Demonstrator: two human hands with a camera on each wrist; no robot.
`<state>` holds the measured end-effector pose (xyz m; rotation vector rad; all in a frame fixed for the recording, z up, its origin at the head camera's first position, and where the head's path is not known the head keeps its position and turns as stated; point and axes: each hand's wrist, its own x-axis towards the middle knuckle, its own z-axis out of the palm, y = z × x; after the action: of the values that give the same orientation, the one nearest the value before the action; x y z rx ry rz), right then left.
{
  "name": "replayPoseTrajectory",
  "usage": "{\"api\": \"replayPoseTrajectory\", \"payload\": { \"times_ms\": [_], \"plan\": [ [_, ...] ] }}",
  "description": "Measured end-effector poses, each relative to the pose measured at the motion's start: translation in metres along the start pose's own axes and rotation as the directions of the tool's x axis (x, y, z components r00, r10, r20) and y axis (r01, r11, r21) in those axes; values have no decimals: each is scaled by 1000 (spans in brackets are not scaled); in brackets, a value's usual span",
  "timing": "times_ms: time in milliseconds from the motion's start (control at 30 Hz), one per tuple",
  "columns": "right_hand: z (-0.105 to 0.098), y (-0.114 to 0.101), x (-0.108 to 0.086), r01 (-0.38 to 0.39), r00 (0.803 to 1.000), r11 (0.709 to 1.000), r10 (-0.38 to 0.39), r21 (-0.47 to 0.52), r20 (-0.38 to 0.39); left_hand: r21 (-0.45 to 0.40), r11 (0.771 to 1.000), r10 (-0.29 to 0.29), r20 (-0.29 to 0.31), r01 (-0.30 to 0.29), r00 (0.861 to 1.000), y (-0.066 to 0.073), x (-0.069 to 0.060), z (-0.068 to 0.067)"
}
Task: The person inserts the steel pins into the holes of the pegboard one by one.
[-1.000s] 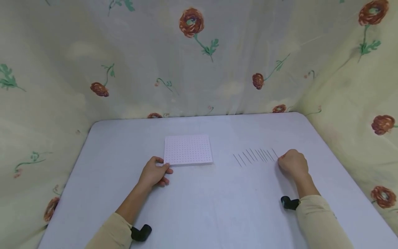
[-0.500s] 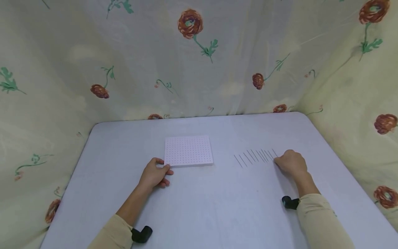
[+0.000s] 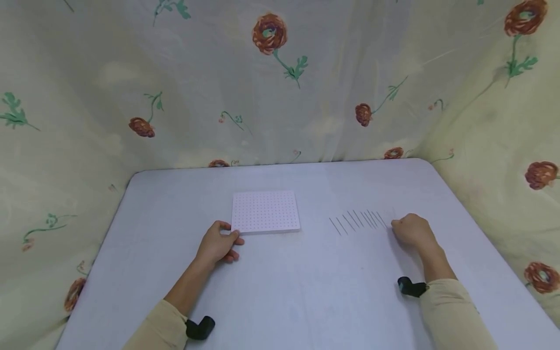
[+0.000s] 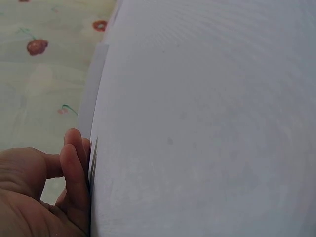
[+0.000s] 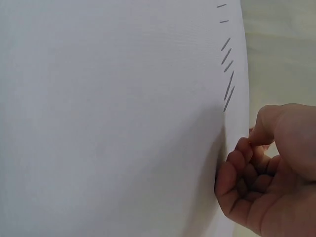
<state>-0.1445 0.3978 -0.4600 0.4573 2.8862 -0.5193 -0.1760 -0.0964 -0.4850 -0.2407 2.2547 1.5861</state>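
Note:
A white board with rows of small dots (image 3: 265, 212) lies left of centre on the table; its edge (image 4: 92, 94) shows in the left wrist view. My left hand (image 3: 217, 244) (image 4: 54, 185) grips its near left corner, thumb on the corner and other fingers beside it. Several thin dark sticks (image 3: 358, 218) (image 5: 227, 57) lie slanted in a row to the right. Just beyond the row's right end, my right hand (image 3: 413, 231) (image 5: 269, 173) has thumb and index finger pinched, with a very faint line above the fingertips; the stick itself is barely visible.
The white table (image 3: 288, 287) has a raised-looking back edge against a flowered cloth (image 3: 315, 92), which also hangs along both sides. Black wrist-worn devices (image 3: 200, 328) sit at both sleeves.
The rightmost stick has left its place on the table, taken up in my right hand's pinch. That hand moved left to it, then slightly back right. My left hand stays at the board's corner.

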Motion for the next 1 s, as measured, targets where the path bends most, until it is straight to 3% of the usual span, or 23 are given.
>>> {"api": "replayPoseTrajectory", "payload": {
  "times_ms": [200,533,667,867,1000],
  "plan": [
    [2,4,-8,-55,997,978,64,202,-34,13,1000,0,4,0,1000,-1,1,1],
    [-4,-11,-17,-7,986,900,78,435,-145,20,1000,16,4,-16,1000,-1,1,1],
    [-5,-18,-20,7,988,864,72,503,-137,20,1000,12,5,-12,1000,-1,1,0],
    [-4,-29,-22,-27,995,778,81,627,-58,20,1000,5,6,-5,1000,0,-1,0],
    [-4,-36,-22,-35,997,750,76,661,-34,16,1000,6,8,-6,1000,2,-2,-1]
  ]
}}
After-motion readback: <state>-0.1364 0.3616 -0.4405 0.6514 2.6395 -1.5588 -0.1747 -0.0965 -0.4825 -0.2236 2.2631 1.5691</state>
